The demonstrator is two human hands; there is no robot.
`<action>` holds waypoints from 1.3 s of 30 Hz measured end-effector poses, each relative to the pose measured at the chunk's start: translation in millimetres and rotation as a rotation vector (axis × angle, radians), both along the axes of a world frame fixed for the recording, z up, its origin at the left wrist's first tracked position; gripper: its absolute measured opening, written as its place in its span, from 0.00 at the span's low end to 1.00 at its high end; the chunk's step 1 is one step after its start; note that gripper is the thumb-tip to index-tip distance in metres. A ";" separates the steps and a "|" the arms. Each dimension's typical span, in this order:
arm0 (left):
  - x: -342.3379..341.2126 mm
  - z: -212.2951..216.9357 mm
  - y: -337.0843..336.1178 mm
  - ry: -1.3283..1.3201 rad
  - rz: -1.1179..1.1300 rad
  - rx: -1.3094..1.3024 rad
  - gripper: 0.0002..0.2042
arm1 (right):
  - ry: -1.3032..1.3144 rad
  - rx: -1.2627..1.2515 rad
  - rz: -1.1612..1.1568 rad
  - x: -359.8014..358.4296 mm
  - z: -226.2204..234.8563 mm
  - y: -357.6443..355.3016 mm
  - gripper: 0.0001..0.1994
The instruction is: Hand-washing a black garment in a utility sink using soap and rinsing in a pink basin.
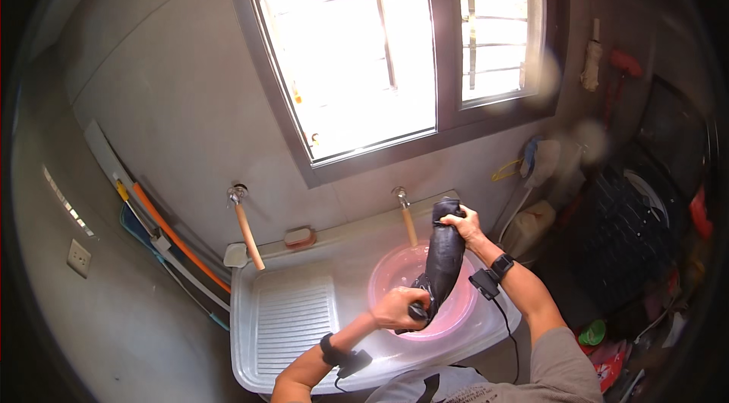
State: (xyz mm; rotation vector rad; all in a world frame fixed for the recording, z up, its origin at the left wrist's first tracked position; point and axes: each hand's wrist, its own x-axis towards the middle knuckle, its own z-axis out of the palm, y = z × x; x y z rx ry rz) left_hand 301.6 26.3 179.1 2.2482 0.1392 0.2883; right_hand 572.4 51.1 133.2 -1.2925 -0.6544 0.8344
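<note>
Black boot (446, 255) over pink basin (386, 274)

Place: we take this for a home's laundry or washing corner.
Sink (238, 335): we see a wide pale tub with a ribbed washboard (296, 316) built in and a pink basin (462, 306) standing inside.
Taps (400, 194): we count two on the wall, each with a short tan hose (248, 236).
Window (349, 61): we look out through bars.
Left corner: we find long poles (178, 234) leaning.
Right wall: we notice a hanging brush or glove, too blurred to tell (591, 69).
</note>
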 end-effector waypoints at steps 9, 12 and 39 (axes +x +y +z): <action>78.6 -66.0 -25.7 0.430 -0.137 0.448 0.10 | -0.676 -0.074 0.017 -65.5 41.0 9.6 0.27; 87.5 -96.3 -28.5 0.394 -0.005 0.415 0.09 | -0.722 -0.020 0.064 -83.8 28.7 5.5 0.27; -4.0 -192.5 -3.0 0.020 0.122 -1.598 0.33 | -0.653 0.796 0.210 -107.3 169.9 -78.8 0.26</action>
